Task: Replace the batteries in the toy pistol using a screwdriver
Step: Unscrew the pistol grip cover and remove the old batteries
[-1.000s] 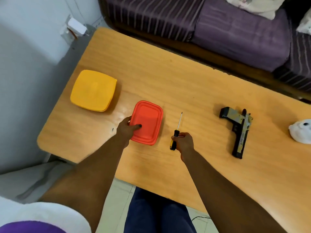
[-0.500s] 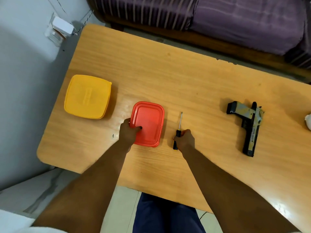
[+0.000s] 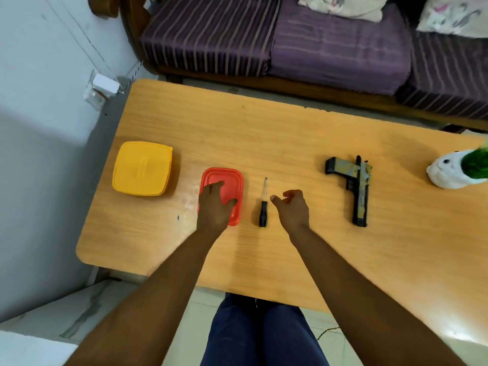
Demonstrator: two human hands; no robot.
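Bright even light, soft shadows, floor glare, wide-angle bending

1. No text, label, brand, number or sign can be read anywhere in the head view.
2. The yellow box (image 3: 142, 168), left of the left hand (image 3: 214, 207), has a raised moulded bar on its lid, but no letters show on it.
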